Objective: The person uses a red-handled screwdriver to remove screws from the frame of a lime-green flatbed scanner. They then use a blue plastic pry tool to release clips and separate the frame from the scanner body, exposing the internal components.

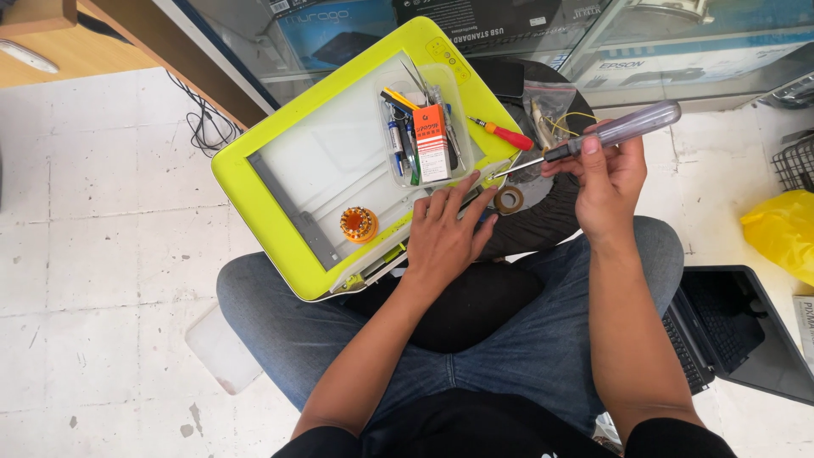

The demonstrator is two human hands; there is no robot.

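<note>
My right hand (606, 182) is closed around a long screwdriver (593, 140), thumb and fingers pinching the dark collar where the handle meets the shaft. The handle is clear, smoky plastic, smooth and rounded at its end; the shaft is thin bare metal. Its long axis runs on a slant: handle up and to the right, tip down and to the left, ending at the lower edge of the yellow-green scanner (280, 212) just beside my left fingers.

My left hand (445, 233) lies flat and spread on that lower edge, fingers loose, gripping nothing. The scanner is a glossy plastic frame around a pale, matte glass bed, resting tilted across my lap on blue denim.

On the glass sits a clear plastic tray (424, 136) holding pens, tweezers and a small orange box. Near it stands a round orange bit holder (359, 224), ridged at the rim. A short red-handled screwdriver (504, 133) lies just off the scanner's right edge, and a roll of brown tape (510, 200) rests near the long screwdriver's tip. An open black laptop (738, 331) lies on the white tiled floor at my right.
</note>
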